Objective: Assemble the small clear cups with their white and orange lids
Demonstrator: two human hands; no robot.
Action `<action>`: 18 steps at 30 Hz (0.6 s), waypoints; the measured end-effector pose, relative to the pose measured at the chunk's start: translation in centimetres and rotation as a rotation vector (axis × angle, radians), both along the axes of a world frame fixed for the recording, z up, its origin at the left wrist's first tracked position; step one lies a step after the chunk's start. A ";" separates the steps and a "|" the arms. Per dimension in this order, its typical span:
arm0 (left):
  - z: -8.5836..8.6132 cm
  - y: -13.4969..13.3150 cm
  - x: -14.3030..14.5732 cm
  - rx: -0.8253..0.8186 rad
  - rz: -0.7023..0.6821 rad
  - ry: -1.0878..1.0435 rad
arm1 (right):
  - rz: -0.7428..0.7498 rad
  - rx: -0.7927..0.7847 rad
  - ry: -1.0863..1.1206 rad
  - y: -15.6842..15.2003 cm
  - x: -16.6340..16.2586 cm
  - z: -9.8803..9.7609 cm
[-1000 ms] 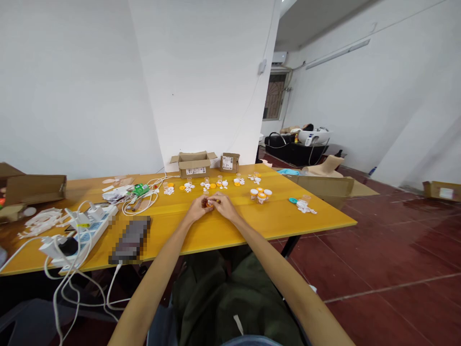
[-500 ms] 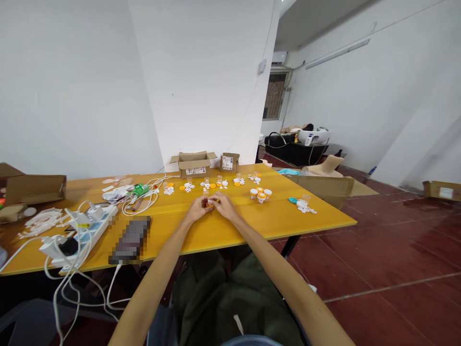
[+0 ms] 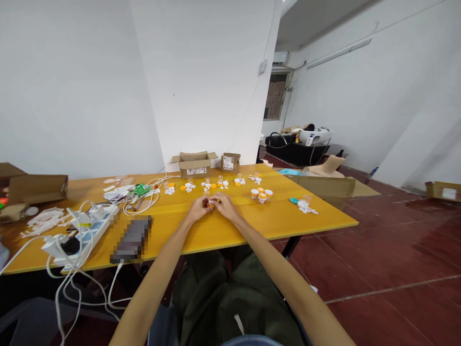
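At the middle of the table my left hand (image 3: 197, 209) is closed round a small orange ring-shaped lid (image 3: 210, 205). My right hand (image 3: 224, 206) meets it from the other side, its fingers pinched over a small white piece at the lid; fingers hide most of both. A small clear cup (image 3: 206, 193) stands just behind my hands. To the right is a group of several small jars with white and orange lids (image 3: 262, 195). Behind lie piles of white discs (image 3: 188, 188), with orange rings (image 3: 213, 185) and clear cups among them.
A teal ring (image 3: 294, 200) and white parts (image 3: 305, 207) lie at the right. On the left are a phone (image 3: 131, 239), a power strip (image 3: 103, 223) with tangled cables, and a green packet (image 3: 141, 189). Cardboard boxes (image 3: 194, 166) stand by the wall.
My hands stay at the same place, with the fingers shifting slightly round the orange lid. The whole view has moved a little; nothing else on the table differs.
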State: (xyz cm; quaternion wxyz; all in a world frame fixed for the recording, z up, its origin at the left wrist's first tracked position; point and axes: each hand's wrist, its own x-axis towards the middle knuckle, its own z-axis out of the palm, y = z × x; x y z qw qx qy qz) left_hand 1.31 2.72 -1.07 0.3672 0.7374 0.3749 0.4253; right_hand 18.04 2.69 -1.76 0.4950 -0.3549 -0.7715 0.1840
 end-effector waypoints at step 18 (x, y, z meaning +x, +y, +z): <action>0.5 -0.3 0.2 0.023 -0.015 0.020 | -0.030 -0.014 -0.005 -0.3 -0.1 0.3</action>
